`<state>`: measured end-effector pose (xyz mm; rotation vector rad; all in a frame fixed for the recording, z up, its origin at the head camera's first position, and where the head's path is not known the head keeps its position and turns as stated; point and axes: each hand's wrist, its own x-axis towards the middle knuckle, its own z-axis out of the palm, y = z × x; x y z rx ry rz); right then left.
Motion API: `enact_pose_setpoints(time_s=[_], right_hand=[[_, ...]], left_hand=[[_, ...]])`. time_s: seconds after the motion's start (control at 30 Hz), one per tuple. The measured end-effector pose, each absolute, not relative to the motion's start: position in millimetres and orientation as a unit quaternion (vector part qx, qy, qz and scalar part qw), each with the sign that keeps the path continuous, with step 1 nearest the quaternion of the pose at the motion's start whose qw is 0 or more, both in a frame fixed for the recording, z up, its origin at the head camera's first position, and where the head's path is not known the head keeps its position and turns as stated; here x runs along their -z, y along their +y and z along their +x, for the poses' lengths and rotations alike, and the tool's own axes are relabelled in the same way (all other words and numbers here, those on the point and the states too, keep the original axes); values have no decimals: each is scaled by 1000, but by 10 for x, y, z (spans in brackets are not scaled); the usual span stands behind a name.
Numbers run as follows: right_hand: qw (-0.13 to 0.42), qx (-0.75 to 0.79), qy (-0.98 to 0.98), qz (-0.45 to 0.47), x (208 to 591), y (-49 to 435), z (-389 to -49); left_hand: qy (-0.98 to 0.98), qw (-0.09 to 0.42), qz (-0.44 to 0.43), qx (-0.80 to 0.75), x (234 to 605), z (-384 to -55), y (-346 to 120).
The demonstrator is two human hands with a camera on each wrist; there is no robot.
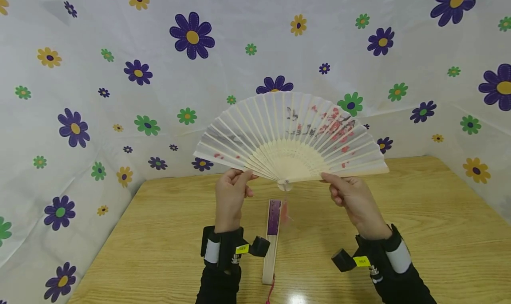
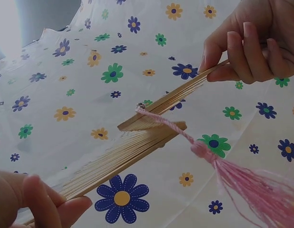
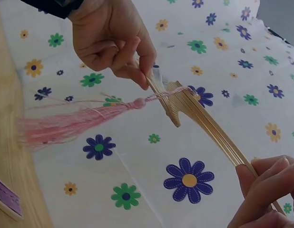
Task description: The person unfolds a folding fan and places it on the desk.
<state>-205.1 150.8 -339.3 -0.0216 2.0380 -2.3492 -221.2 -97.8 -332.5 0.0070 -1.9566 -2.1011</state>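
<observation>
A folding fan (image 1: 295, 159) is spread wide above the table, its pale leaf printed with red blossoms and its ribs cream-coloured. At its left outer rib my left hand (image 1: 231, 197) pinches it between thumb and fingers. My right hand (image 1: 355, 202) pinches the opposite outer rib the same way. From the pivot hangs a pink tassel (image 2: 242, 180), best seen in the wrist views. Below, on the table, lies a second fan (image 1: 271, 250), folded, with a purple leaf section and a dark red cord at its near end.
The wooden table (image 1: 159, 233) reaches back to a white cloth backdrop (image 1: 223, 73) printed with purple, green and yellow flowers. Both wrists carry black straps with small cameras.
</observation>
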Motion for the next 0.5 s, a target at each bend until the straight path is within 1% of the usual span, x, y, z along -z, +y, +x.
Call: enact_pose_setpoints(time_s=[0.13,0.23,0.3,0.4,0.5], right_hand=[[35,737,674,-28,3387,1792,-2102],[39,684,728,-33,3412,2109,-2144],[32,624,780,-28,3441,2348,-2165],[31,533,846,-3,3514,2690,-2183],[62,490,869,32,3635,2975,-2201]], left_hand=[[-685,102,0,722,3396,-2208,-827],[-695,60,-4,717,3523,-2204,-572],[-700,20,-2,714,3643,-2224,-339],[-702,-53,15,710,3836,-2289,45],[-692,-112,53,711,4013,-2364,389]])
